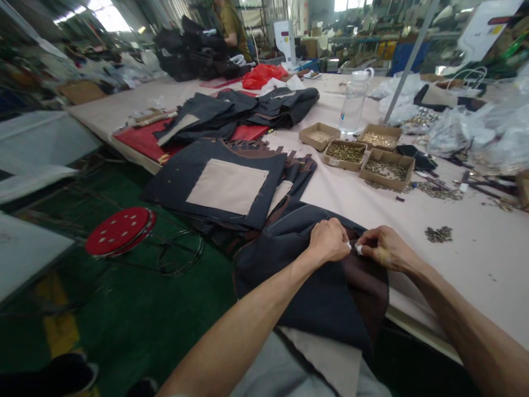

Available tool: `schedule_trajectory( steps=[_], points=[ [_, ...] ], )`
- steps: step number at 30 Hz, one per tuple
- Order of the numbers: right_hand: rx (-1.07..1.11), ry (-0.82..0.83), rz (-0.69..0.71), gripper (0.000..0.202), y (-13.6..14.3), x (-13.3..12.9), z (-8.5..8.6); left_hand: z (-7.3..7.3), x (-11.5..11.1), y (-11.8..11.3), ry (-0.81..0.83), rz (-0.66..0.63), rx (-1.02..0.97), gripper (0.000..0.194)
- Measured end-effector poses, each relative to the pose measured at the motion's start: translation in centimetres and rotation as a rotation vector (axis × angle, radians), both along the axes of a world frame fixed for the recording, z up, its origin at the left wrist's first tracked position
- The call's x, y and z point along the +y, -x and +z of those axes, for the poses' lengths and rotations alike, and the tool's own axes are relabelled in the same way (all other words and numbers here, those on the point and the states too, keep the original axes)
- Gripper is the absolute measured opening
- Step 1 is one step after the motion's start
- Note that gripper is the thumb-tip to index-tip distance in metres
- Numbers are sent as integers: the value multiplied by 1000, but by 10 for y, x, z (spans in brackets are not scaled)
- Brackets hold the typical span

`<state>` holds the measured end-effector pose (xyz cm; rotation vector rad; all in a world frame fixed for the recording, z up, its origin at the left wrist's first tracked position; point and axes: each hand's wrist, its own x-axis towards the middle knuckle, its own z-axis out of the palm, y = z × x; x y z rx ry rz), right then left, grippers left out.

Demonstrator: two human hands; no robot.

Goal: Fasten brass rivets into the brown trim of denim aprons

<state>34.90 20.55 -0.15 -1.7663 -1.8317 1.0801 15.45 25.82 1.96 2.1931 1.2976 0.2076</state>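
A dark fabric piece (306,275) with a brown underside hangs over the table's front edge and onto the lap. My left hand (330,240) is closed on its upper part, with something white at the fingertips. Just to the right, my right hand (382,247) pinches at the brown side of the same fabric, also with white at the fingertips. Whatever lies between the fingertips is too small to make out. Left of the hands lies a stack of dark pieces (165,176) with a beige patch (228,186) on top.
Small boxes of metal parts (386,168) and a clear bottle (354,102) stand beyond the hands. Loose metal pieces (438,234) lie at the right on the table (475,286). A red stool (119,231) is at the left. A person (233,27) stands at the back.
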Motion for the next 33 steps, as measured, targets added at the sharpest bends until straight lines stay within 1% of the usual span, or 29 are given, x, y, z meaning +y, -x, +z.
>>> schedule_trajectory(
  steps=[4, 9, 11, 13, 15, 16, 17, 20, 22, 24, 25, 26, 27, 29, 33],
  points=[
    [-28, 14, -30, 18, 4, 0, 3, 0, 4, -6, -10, 40, 89, 25],
    [-108, 21, -50, 14, 10, 9, 2, 6, 10, -16, 33, 113, 178, 42],
    [-144, 13, -65, 12, 13, 11, 2, 9, 13, -17, 58, 127, 193, 44],
    [-126, -12, -64, 11, 13, 10, 4, 12, 12, -16, 48, 103, 180, 34],
    [-59, -87, -57, 13, 7, 3, 6, 13, 9, -11, -15, 45, 125, 18],
    [-29, -143, -68, 16, -1, -1, 7, 12, 7, -7, -57, 13, 85, 14],
    [-15, -203, -91, 19, -12, -7, 8, 9, 5, -3, -95, -5, 47, 15],
    [-70, -326, -209, 28, -60, -28, 10, -4, 0, 7, -224, -50, -91, 20],
    [-162, -365, -349, 31, -100, -43, 9, -12, -3, 11, -275, -64, -149, 21],
    [-282, -402, -549, 32, -138, -54, 3, -15, -5, 14, -284, -71, -174, 22],
    [-322, -404, -605, 32, -155, -57, -1, -16, -6, 15, -277, -74, -179, 22],
    [-346, -400, -630, 32, -168, -58, -6, -16, -5, 15, -269, -76, -182, 22],
    [-355, -397, -628, 32, -178, -58, -11, -16, -5, 16, -260, -78, -181, 22],
    [-350, -408, -579, 33, -190, -56, -20, -14, -5, 17, -252, -86, -172, 21],
    [-377, -442, -487, 36, -199, -53, -30, -12, -13, 22, -289, -132, -149, 24]
  ],
)
